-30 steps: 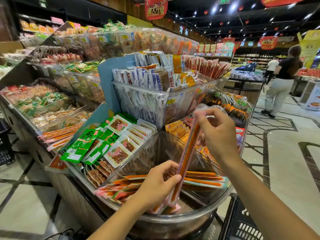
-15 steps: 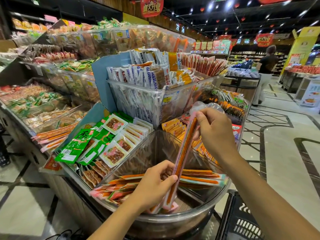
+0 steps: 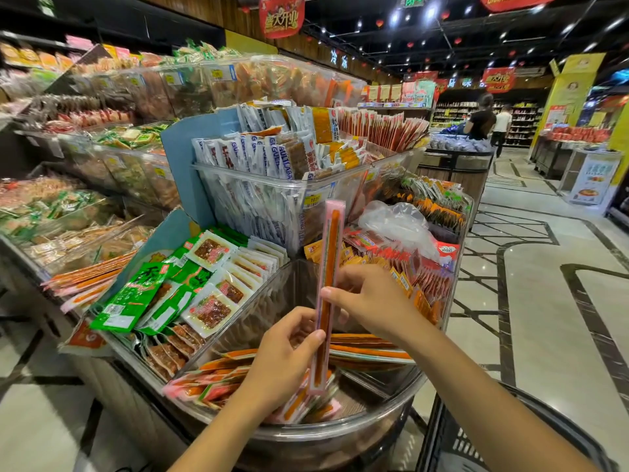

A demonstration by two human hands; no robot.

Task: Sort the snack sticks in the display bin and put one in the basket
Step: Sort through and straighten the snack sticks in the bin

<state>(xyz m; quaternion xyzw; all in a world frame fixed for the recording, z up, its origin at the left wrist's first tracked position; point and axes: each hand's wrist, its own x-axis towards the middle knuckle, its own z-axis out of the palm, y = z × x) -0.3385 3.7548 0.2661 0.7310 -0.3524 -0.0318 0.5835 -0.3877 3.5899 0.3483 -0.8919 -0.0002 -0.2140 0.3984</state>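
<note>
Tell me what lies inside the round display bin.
Orange snack sticks lie flat, piled at left and across the back. The left hand, right hand and held stick hide part of the bin.

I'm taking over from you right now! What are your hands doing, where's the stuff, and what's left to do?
Left hand grips the lower part of one snack stick, held upright over the display bin.
Right hand pinches the same stick near its middle.
Other sticks lie flat in the bin.
Basket sits at lower right, beside the bin; no stick shows in it.
Done: one stick picked out. Left: put it in the basket.
</note>
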